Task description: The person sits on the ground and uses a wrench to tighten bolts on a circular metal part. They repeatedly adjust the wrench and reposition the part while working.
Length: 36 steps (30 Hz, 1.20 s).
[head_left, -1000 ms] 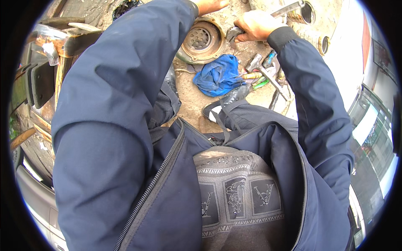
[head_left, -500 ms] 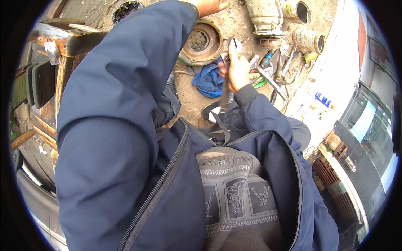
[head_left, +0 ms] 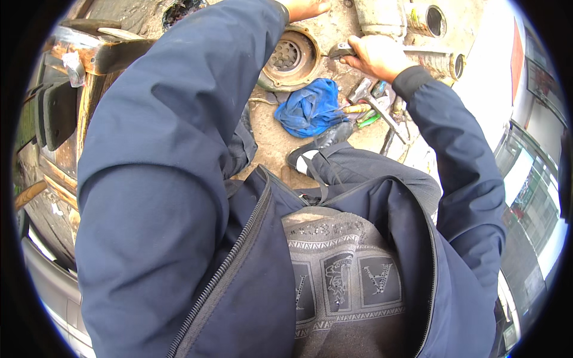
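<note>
Right hand (head_left: 375, 55) far right, closed around a metal tool (head_left: 340, 51) whose long axis runs left from the fist toward the round hub (head_left: 290, 56); tool tip just beside the hub's right rim. Left hand (head_left: 304, 8) at the far edge above the hub, mostly out of frame, can't tell its grip. Blue rag (head_left: 311, 107) lies near of both. Versus half a second ago: right hand has moved farther, off the rag area.

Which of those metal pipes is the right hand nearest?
The lower pipe beside the right hand; the other open-ended pipe lies farther up, beyond it.
</note>
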Tool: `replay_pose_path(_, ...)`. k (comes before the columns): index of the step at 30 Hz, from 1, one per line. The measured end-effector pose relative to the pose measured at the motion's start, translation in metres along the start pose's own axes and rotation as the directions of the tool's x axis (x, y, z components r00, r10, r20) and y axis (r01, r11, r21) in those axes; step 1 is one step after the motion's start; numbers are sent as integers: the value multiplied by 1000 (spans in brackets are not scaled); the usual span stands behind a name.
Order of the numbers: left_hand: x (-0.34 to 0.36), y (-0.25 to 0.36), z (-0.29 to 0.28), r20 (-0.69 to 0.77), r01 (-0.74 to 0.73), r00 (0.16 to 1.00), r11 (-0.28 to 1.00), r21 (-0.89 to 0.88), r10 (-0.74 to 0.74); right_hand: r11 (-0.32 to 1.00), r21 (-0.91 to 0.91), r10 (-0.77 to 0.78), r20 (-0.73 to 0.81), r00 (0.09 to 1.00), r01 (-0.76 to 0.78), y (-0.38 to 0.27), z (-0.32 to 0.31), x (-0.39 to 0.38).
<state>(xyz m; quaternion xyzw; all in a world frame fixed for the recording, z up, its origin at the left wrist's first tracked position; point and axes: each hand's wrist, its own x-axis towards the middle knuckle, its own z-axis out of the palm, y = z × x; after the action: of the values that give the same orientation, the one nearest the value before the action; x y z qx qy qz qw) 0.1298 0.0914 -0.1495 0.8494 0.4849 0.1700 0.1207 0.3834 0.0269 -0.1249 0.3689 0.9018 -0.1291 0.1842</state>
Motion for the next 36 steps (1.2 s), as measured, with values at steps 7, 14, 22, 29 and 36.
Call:
replay_pose_path(7, -2, -2, 1, -52, -49, 997, 998, 41, 52, 867, -171, -490, -121, 864, 468, 4, -22, 41)
replay_pose_path(14, -1, -1, 5, -80, -21, 997, 1000, -22, 19, 983, 181, -63, 113, 992, 41, -11, -10, 35)
replay_pose_path(22, -5, -1, 1, -92, -51, 995, 999, -17, 50, 976, 102, 184, 78, 980, -191, 17, 4, -23)
replay_pose_path(29, -2, -2, 9, -98, -16, 995, 1000, 17, 18, 996, 1, -84, 76, 994, 84, 0, -6, 13)
replay_pose_path(36, -2, -2, 7, -100, -31, 994, 999, 28, 34, 927, -169, -320, 109, 941, 335, -10, -33, 48)
